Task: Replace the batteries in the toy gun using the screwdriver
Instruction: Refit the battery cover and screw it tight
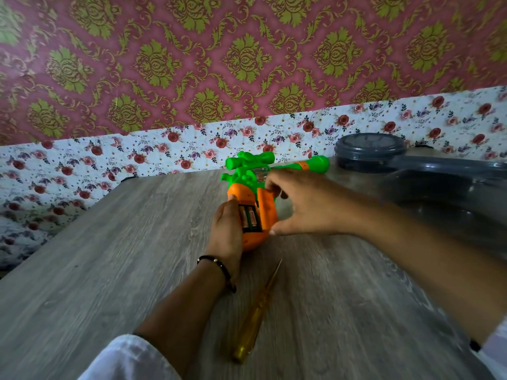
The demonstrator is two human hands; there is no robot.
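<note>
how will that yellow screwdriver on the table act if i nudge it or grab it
The screwdriver lies flat on the wooden table, untouched by either hand. Its handle looks rounded, so a sideways nudge would probably roll it. It looks rigid and slim, likely light. The glossy translucent handle may be a little slippery, and the thin pointed tip calls for care.

We see a grey wood-grain table (109, 270) bearing the toy gun (255, 193), a yellow-handled screwdriver (256, 314) and a dark round lidded container (369, 152).
</note>
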